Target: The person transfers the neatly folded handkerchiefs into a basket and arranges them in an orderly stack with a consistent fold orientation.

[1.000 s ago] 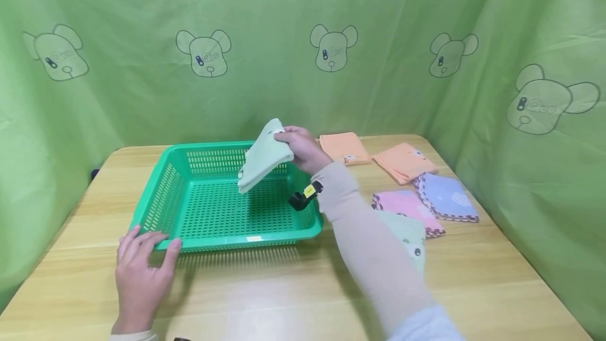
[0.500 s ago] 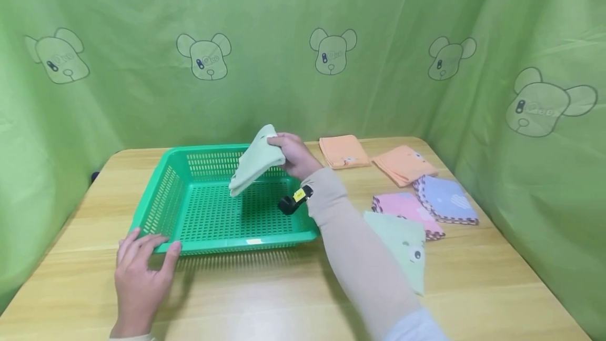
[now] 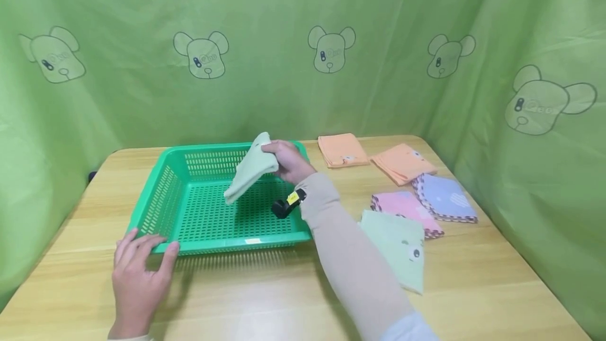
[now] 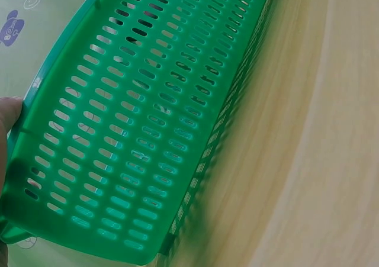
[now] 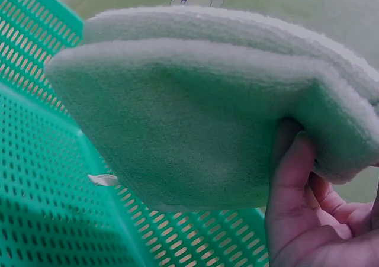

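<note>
A folded pale green towel (image 3: 251, 168) hangs tilted above the right half of the green plastic basket (image 3: 224, 248). My right hand (image 3: 290, 162) pinches it by one edge, thumb on one face, as the right wrist view shows up close. That view also has a small white tag (image 5: 103, 180) at the towel's edge. At the basket's near left corner my left hand (image 3: 139, 278) holds the rim, thumb on the front side and fingers over the corner. Only a bit of that hand shows in the left wrist view, beside the basket's slotted wall (image 4: 127, 137).
Folded towels lie on the wooden table (image 3: 265, 299) to the right: an orange one (image 3: 342, 149), another orange one (image 3: 401, 163), a blue one (image 3: 445, 196), a pink one (image 3: 406, 208) and a green one (image 3: 397, 249). A green curtain (image 3: 265, 88) surrounds the table.
My right hand has moved left and slightly down with the green towel, further over the basket. The green towel on the table shows more fully now. My left hand stays at the corner.
</note>
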Demonstrator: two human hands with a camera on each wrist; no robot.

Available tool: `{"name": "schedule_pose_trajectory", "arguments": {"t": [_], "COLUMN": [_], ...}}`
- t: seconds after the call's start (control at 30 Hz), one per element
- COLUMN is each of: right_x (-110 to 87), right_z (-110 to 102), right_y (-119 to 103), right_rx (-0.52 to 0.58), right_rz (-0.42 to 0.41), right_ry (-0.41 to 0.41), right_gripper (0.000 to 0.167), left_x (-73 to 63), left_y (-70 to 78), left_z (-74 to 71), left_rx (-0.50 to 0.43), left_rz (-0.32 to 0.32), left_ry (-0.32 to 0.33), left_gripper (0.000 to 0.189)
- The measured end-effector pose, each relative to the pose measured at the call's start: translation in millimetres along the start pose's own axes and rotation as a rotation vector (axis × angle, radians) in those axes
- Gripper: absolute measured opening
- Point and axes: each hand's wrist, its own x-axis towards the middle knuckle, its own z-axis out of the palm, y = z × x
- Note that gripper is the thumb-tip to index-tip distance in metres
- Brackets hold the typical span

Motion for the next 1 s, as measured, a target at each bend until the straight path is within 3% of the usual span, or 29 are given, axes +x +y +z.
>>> {"name": "schedule_pose_trajectory", "arguments": {"t": [0.37,1.0], "right_x": [1.5,4.1], "right_z": [2.9,7.1], "right_y": [7.3,12.9], "right_rx": [-0.124,-0.213], "right_rz": [0.051,0.168], "right_ry": [-0.066,-0.108], "right_gripper": [0.040,0.042], "left_x": [-0.4,0.0], "left_y": [-1.3,0.8], "left_z": [0.1,-0.7], "left_rx": [0.006,0.008], "left_rz": [-0.010,-0.032], "left_ry": [-0.016,-0.023], "left_gripper": [0.030,0.030]}}
